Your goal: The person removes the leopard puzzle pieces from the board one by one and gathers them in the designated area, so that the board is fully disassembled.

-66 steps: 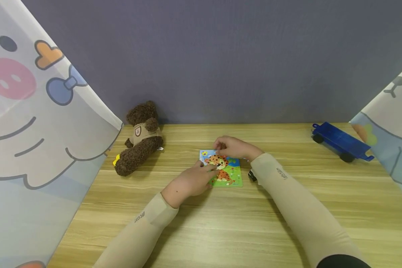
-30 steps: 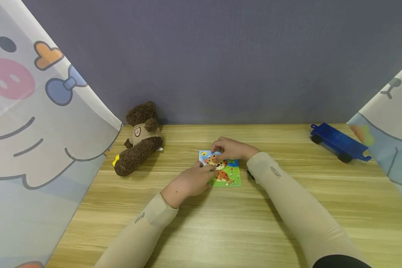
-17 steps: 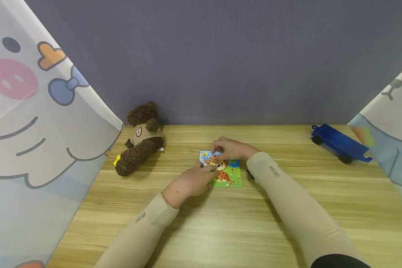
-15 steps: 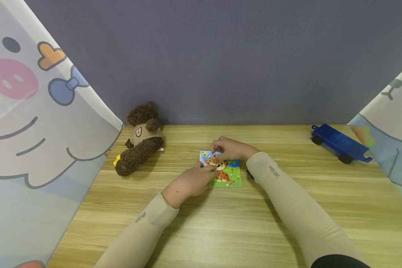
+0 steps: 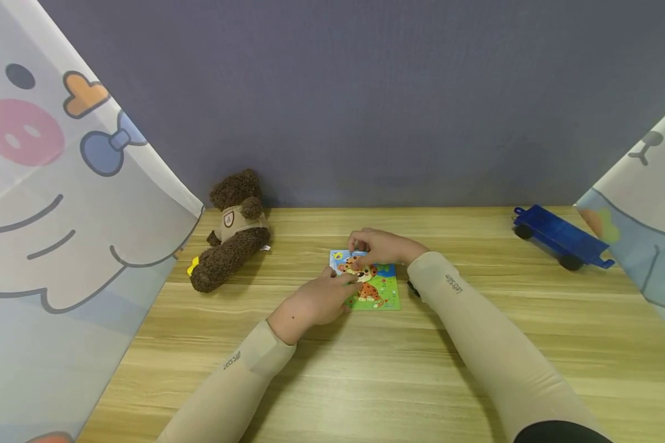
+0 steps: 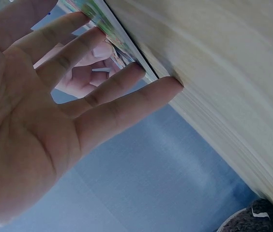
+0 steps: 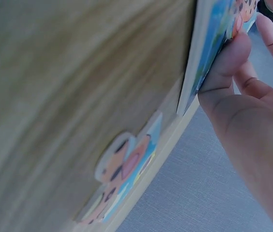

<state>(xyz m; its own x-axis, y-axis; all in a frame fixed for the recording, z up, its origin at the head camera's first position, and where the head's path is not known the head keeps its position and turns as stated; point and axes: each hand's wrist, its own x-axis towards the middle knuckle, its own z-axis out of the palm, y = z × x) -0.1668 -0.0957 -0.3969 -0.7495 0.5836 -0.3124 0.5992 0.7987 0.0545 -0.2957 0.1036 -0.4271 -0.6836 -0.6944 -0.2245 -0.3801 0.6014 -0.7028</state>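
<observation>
A jigsaw puzzle (image 5: 388,292) with a cartoon leopard on green grass and blue sky lies flat at mid-table. My left hand (image 5: 318,298) rests its straight, spread fingers on the puzzle's left side; its fingertips (image 6: 135,69) touch the board edge in the left wrist view. At the top edge, my right hand (image 5: 385,246) curls its thumb and fingers at a spotted orange puzzle piece (image 7: 245,12), pinching it over the board. A loose puzzle piece (image 7: 127,169), orange and light blue, lies on the table beside the board in the right wrist view; the right forearm hides it from the head view.
A brown teddy bear (image 5: 229,246) in a beige shirt lies at the back left of the wooden table (image 5: 332,375). A blue toy trailer (image 5: 560,234) with black wheels stands at the back right. A grey partition (image 5: 366,111) rises behind, with printed cloths (image 5: 88,246) at both sides.
My right hand has moved slightly left and down over the puzzle's top edge, its fingers more curled than at first. The left hand has stayed in place on the puzzle.
</observation>
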